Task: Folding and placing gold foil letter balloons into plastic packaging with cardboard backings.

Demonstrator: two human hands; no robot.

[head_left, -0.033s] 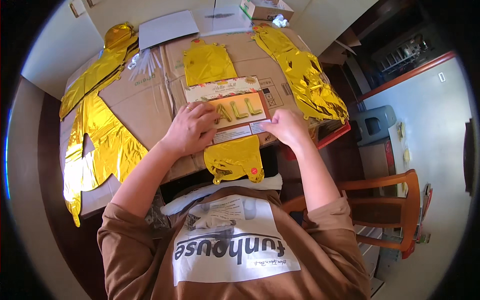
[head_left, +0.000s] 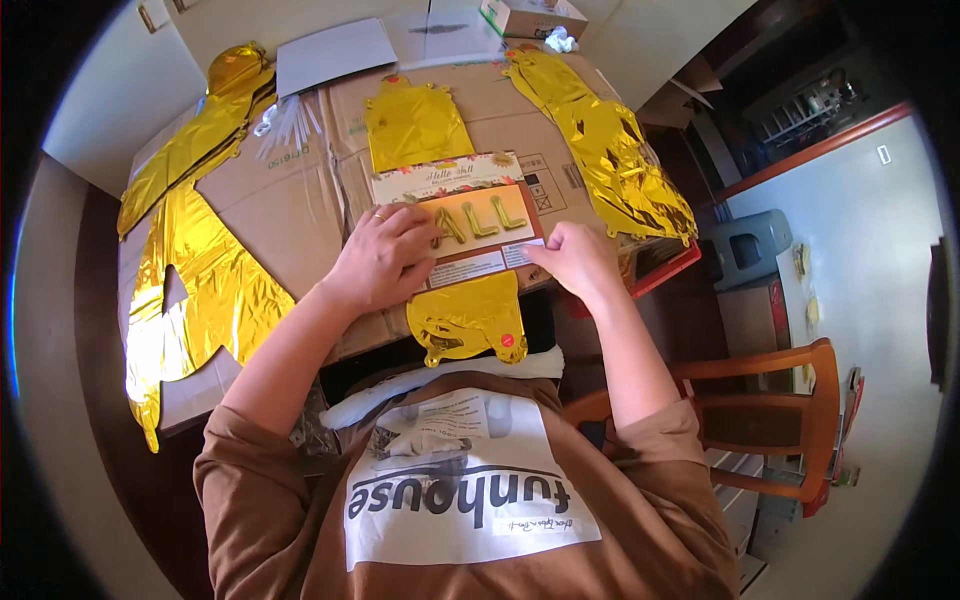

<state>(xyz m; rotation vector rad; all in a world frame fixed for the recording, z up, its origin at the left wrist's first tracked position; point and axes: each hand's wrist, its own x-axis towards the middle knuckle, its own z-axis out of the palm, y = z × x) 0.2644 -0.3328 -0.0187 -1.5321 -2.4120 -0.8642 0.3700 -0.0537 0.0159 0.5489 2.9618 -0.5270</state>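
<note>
A printed cardboard package card (head_left: 488,262) with a picture of gold letter balloons lies at the middle of the table, over a flat gold foil balloon (head_left: 415,125). That balloon shows above and below it. My left hand (head_left: 385,250), wearing a ring, grips the card's left side, fingers bent over its face and thumb low. At the lower right edge my right hand (head_left: 580,258) pinches the card between thumb and curled fingers. More deflated gold foil balloons lie around: a large one (head_left: 215,290) at the left, another (head_left: 195,150) at far left, and one (head_left: 610,150) at the right.
Brown cardboard (head_left: 270,215) covers the table. Clear thin straws (head_left: 292,125) lie near a white sheet (head_left: 337,57) at the back. A small open box (head_left: 535,18) and crumpled tissue (head_left: 561,40) are at the back right. A wooden chair (head_left: 765,420) stands right of me.
</note>
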